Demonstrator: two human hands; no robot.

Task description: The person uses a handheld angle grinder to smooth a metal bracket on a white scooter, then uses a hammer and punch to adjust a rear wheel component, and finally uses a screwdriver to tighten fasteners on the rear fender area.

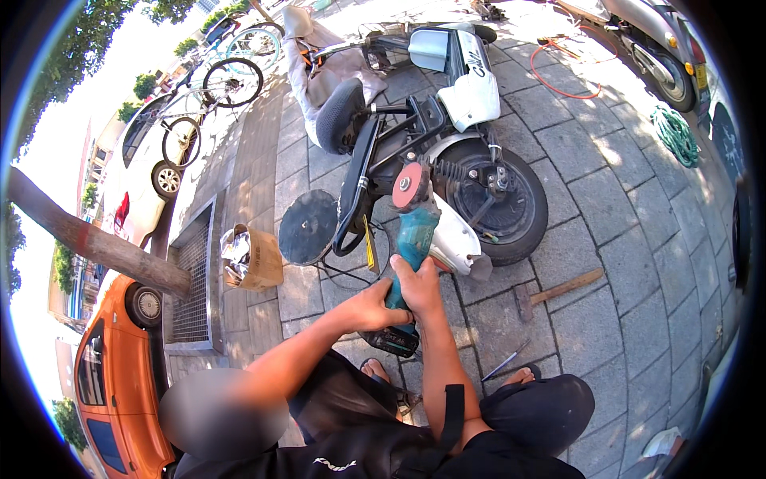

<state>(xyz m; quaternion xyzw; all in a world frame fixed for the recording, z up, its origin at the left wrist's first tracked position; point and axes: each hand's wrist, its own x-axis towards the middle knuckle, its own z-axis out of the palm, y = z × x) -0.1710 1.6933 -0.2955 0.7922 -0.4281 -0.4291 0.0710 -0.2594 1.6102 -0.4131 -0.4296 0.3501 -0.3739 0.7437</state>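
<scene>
Both my hands are wrapped round a teal cordless angle grinder point(417, 231) with a black battery at its near end. My left hand point(373, 308) grips the lower body near the battery. Just above it, my right hand point(418, 284) closes on the handle. The grinder's reddish disc point(410, 185) points away from me, in front of a white and black scooter point(471, 100). Whether the disc touches the scooter or spins, I cannot tell. The scooter's wheel point(499, 199) lies right of the disc, and its dark seat point(341, 116) is farther left.
A hammer point(558, 292) and a thin pen-like tool point(506, 359) lie on the paving at right. Leftward are a round black stool top point(309, 226), a cardboard box point(263, 259), a tree trunk point(104, 249) and an orange car point(124, 375). Green rope point(675, 137) lies far right.
</scene>
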